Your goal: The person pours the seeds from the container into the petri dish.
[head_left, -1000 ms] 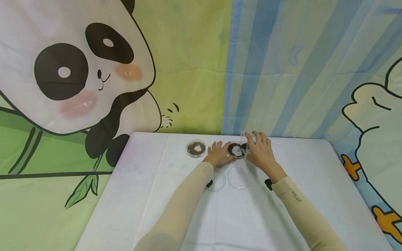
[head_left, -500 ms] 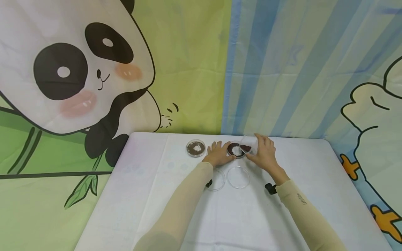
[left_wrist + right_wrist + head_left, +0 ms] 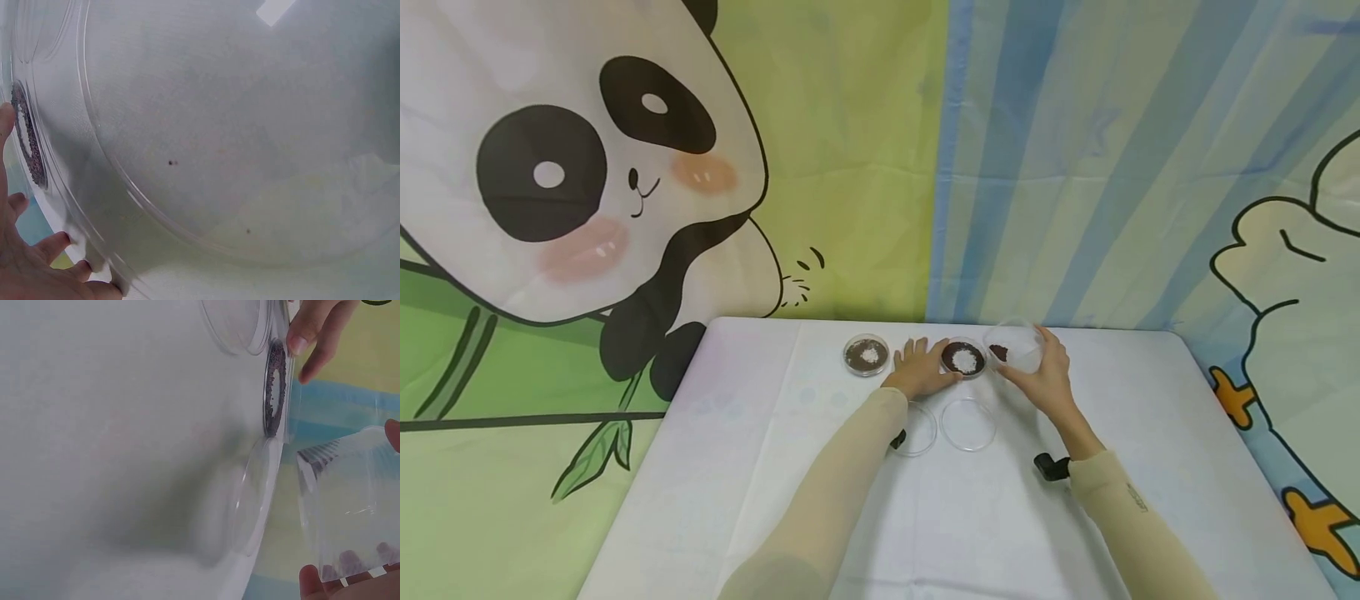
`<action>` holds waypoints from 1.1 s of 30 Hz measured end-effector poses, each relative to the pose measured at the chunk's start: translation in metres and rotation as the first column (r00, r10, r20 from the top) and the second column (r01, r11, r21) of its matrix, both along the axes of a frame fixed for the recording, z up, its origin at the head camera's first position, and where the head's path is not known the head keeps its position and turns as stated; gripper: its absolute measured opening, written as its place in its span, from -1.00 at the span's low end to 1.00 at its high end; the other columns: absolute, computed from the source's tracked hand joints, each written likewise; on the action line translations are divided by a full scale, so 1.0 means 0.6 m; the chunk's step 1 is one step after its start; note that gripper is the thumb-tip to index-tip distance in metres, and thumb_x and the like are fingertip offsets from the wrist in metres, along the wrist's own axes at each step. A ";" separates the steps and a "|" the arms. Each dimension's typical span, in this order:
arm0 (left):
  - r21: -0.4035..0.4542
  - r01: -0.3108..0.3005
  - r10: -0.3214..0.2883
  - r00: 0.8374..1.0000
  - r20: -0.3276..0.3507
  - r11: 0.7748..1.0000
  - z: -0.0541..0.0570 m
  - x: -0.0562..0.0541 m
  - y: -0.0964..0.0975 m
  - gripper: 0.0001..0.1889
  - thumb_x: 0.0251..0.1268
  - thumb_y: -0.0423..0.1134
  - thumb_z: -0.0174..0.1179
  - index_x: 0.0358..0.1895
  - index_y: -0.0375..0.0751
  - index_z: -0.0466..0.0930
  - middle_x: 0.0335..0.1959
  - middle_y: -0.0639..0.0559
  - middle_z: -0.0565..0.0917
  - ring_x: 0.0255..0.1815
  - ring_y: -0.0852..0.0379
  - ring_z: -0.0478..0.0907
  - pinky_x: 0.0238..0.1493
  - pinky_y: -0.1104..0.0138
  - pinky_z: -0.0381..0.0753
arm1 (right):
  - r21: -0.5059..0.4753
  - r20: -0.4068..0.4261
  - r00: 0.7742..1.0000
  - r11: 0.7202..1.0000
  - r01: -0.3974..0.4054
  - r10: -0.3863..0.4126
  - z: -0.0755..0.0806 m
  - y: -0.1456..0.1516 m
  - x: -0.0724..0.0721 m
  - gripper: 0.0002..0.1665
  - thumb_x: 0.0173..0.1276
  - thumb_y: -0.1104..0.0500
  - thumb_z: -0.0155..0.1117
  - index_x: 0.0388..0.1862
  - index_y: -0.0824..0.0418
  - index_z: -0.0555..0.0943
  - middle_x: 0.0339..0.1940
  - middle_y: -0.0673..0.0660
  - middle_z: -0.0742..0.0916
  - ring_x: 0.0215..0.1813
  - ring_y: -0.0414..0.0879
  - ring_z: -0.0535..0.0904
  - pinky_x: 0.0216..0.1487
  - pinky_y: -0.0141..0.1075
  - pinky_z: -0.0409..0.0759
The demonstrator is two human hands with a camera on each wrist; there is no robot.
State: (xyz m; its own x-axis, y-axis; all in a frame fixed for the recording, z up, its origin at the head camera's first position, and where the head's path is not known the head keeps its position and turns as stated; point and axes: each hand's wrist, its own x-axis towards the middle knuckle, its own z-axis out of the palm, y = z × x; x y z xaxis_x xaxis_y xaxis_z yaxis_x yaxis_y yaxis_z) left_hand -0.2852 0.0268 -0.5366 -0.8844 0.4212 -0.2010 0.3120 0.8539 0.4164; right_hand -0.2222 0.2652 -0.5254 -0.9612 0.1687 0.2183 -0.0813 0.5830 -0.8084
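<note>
My right hand (image 3: 1049, 382) holds a clear plastic cup (image 3: 1021, 354), tilted on its side, with a little dark granular material in it. In the right wrist view, fingers and thumb wrap round the cup (image 3: 353, 500). Just left of the cup sits a round clear dish (image 3: 963, 358) of dark granules with a white patch in the middle. My left hand (image 3: 916, 372) rests on the table beside this dish, its fingers spread and its thumb and index finger right at the rim. A second filled dish (image 3: 866, 356), also white in the centre, lies to its left.
Two clear round lids or dishes lie nearer me, one (image 3: 968, 424) in front of the filled dish and one (image 3: 917, 429) partly behind my left wrist. The right wrist view shows another clear round dish (image 3: 249, 500) below the cup. A patterned curtain (image 3: 850, 167) hangs behind the table.
My right hand has moved right, taking the cup away from above the filled dish, and the cup has turned less steeply downward. My left hand stays beside the dish.
</note>
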 end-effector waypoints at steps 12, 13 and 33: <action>-0.001 -0.009 0.009 1.000 0.024 1.000 -0.001 0.000 0.000 -0.17 0.37 0.34 0.08 0.61 0.17 0.04 0.58 -0.22 0.05 0.57 -0.34 -0.14 0.43 -0.28 -0.09 | -0.367 0.152 0.988 0.930 0.032 0.026 -0.015 0.025 0.052 0.25 0.23 -0.05 0.54 0.64 0.05 -0.10 0.53 0.26 0.21 0.50 0.23 0.11 0.37 0.16 0.25; -0.002 -0.010 0.010 1.000 0.023 1.000 -0.002 0.000 0.000 -0.16 0.37 0.35 0.08 0.61 0.18 0.04 0.58 -0.22 0.05 0.57 -0.34 -0.14 0.44 -0.28 -0.08 | -0.386 0.161 0.987 0.922 0.038 0.027 -0.016 0.027 0.055 0.24 0.24 -0.05 0.52 0.65 0.04 -0.11 0.54 0.25 0.22 0.51 0.21 0.11 0.37 0.14 0.25; 0.005 -0.014 0.014 1.000 0.024 1.000 -0.004 -0.003 0.002 -0.16 0.35 0.36 0.09 0.60 0.17 0.08 0.57 -0.21 0.06 0.57 -0.34 -0.13 0.43 -0.28 -0.08 | -0.415 0.145 0.981 0.893 0.177 -0.128 -0.015 0.094 0.101 0.20 0.33 0.03 0.44 0.63 0.08 -0.21 0.57 0.26 0.14 0.57 0.14 0.01 0.50 0.01 0.11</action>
